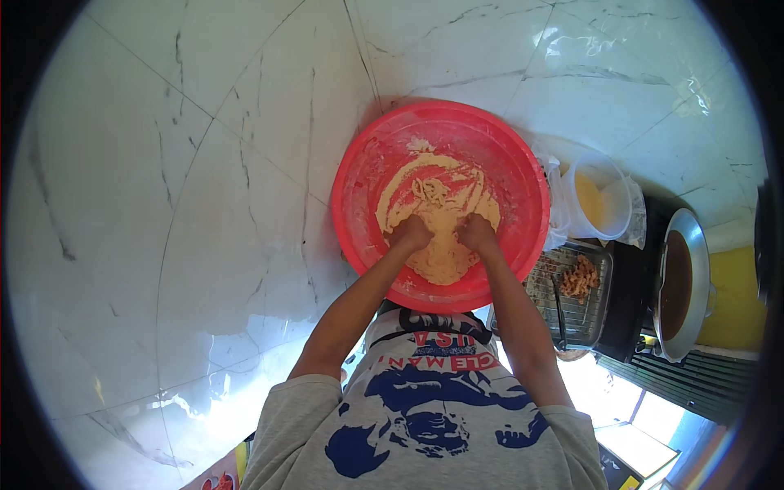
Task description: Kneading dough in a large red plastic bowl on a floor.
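Note:
A wide red plastic basin [358, 245] stands before me, with pale yellow, sticky dough [444, 242] in its bottom. At the dough's left side is my left hand [411, 233], fingers curled into it. Opposite, my right hand [476, 233] grips the dough in the same way, knuckles up. The fingertips of both hands are hidden in the mixture. Behind them lies a loose, ragged lump of dough [430, 191]. Smears of batter and dry flour coat the basin's inner wall.
To the right are a clear plastic tub [615, 205] holding something yellow and a plastic bag [556, 208]. Closer to me, a wire-racked metal tray [554, 300] holds fried brown pieces [579, 279] and black tongs [558, 312]. Farther right sits a metal wok [698, 288] with brown liquid. Marbled tile walls [245, 184] adjoin the basin.

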Demonstrator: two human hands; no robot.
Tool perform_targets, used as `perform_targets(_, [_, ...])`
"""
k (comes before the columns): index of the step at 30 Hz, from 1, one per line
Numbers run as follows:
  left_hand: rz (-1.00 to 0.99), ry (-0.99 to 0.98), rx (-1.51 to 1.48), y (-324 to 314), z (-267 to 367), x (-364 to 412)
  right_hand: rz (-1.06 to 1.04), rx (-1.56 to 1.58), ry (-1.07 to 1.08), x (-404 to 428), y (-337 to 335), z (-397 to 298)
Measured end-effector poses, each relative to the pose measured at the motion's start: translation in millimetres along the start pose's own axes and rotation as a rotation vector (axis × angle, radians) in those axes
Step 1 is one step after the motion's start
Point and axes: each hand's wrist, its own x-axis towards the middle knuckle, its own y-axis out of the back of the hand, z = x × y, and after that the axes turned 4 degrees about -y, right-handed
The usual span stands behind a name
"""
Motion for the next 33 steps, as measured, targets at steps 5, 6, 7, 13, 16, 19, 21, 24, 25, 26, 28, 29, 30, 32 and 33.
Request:
perform_targets(5, [-0.169, -0.068, 0.504, -35, -46, 13, -0.542, -0.515, 0.131, -29, 8, -14])
perform_targets(6, [-0.178, -0.078, 0.512, -44, -47, 23, -0.535, -0.510, 0.118, -25, 6, -10])
perform_targets(7, [-0.267, -0.099, 0.456, -50, -47, 31, -0.656, -0.580, 0.149, -19, 1, -6])
perform_targets(13, [-0.349, -0.132, 0.057, -36, -52, 31, -0.804, -0.550, 0.203, -15, 24, -23])
perform_targets(16, [-0.229, -0.103, 0.197, -33, -49, 29, -0.681, -0.509, 0.233, -3, 22, 2])
perform_targets(19, [-0.118, -0.125, 0.343, -28, -17, -2, -0.540, -0.488, 0.132, 12, 2, 30])
perform_targets(21, [-0.012, -0.104, 0.439, -26, -14, -13, -0.493, -0.543, 0.089, 7, 0, 19])
perform_targets(24, [0.199, -0.257, 0.562, -31, -20, -10, -0.461, -0.398, -0.093, -12, 17, -17])
perform_targets(25, [0.203, -0.337, 0.538, -33, -16, -11, -0.456, -0.348, -0.100, -11, 16, -14])
perform_targets(26, [0.206, -0.416, 0.512, -34, -13, -12, -0.451, -0.297, -0.105, -11, 15, -12])
perform_targets(28, [0.171, -0.413, 0.619, -36, -9, -13, -0.383, -0.321, -0.021, -17, 9, -3])
perform_targets(29, [0.136, -0.406, 0.727, -37, -8, -14, -0.318, -0.344, 0.066, -19, 6, 1])
perform_targets(30, [0.137, -0.409, 0.728, -38, -10, -12, -0.315, -0.343, 0.065, -20, 4, 3])
perform_targets(32, [0.113, -0.377, 0.789, -39, -14, -7, -0.289, -0.468, 0.089, -20, 0, 4])
perform_targets(33, [0.110, -0.380, 0.790, -37, -14, -7, -0.288, -0.466, 0.086, -16, -1, 8])
